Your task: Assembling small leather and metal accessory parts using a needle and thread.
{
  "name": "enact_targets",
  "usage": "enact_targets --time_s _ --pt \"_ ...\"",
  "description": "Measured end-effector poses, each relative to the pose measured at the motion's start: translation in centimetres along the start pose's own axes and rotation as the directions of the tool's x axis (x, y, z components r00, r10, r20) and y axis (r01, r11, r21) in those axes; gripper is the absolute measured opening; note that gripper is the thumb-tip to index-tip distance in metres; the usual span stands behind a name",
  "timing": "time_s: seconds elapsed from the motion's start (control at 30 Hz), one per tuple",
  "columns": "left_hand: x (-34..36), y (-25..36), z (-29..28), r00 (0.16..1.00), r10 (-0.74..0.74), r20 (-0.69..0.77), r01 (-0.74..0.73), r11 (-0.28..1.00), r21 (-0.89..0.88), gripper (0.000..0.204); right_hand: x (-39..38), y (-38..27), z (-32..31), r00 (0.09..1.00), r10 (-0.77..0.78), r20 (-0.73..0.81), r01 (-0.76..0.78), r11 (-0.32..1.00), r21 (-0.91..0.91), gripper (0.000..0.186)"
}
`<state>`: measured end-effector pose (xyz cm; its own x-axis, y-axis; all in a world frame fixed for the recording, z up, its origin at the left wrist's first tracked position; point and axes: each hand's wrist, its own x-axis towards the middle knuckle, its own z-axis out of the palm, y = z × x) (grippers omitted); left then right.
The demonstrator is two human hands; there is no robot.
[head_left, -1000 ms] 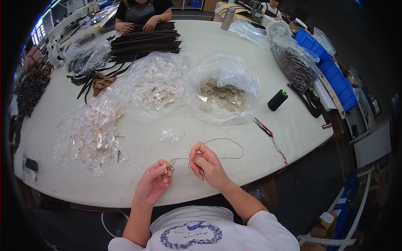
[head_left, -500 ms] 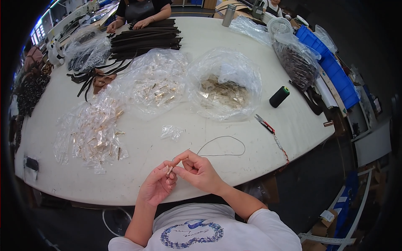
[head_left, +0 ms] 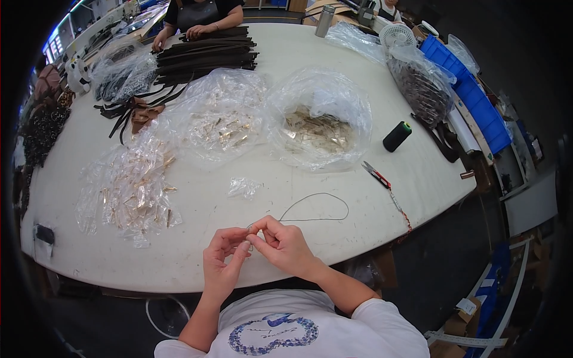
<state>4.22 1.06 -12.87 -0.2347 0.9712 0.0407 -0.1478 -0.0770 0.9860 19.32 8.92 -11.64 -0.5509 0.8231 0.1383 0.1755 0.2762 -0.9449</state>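
Note:
Above the table's near edge, my left hand (head_left: 224, 262) and my right hand (head_left: 283, 247) meet at the fingertips, both closed in a pinch. A thin dark cord (head_left: 316, 220) lies in a loop on the table and runs in behind my right fingers, which pinch it. Between my left thumb and fingers is something small, mostly hidden; I cannot make it out. Beyond my hands lies a small heap of clear packets (head_left: 243, 188). To the left spreads a larger pile of clear packets (head_left: 140, 191) with gold-coloured pieces inside.
Two open plastic bags (head_left: 221, 119) (head_left: 319, 128) of small pieces stand mid-table. Red-handled thread snips (head_left: 376, 174) and a black thread spool (head_left: 397, 137) lie to the right. Dark strips (head_left: 206, 56) are stacked far off, before a co-worker (head_left: 203, 15). Blue bins (head_left: 465, 89) line the right edge.
My left hand has turned and its fingers have risen beside my right fingertips. The small gold-coloured piece seen in it earlier is now mostly hidden. My right hand stays nearly in place.

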Motion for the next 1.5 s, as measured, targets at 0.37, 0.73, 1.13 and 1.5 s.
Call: enact_targets --time_s 0.37,0.73,1.13,1.5 --pt "0.2 0.4 -0.4 0.998 0.000 -0.066 -0.008 0.994 -0.111 0.021 -0.1 0.2 -0.3 0.998 0.049 -0.029 -0.043 0.982 0.186 0.013" --pt "1.0 2.2 -3.0 0.999 -0.049 0.002 0.048 0.975 -0.215 0.016 0.8 0.5 -1.5 0.917 0.202 0.344 -0.334 0.861 0.383 0.016" --pt "5.4 1.8 -3.4 0.974 -0.195 0.113 0.205 0.976 -0.079 0.014 1.5 0.3 -4.8 0.973 0.216 0.077 -0.227 0.866 0.445 0.024" --pt "7.0 -0.4 -3.2 0.897 -0.329 0.294 0.340 0.940 0.015 0.013 2.7 2.3 -4.6 0.965 0.102 -0.240 0.048 0.835 0.549 0.035"
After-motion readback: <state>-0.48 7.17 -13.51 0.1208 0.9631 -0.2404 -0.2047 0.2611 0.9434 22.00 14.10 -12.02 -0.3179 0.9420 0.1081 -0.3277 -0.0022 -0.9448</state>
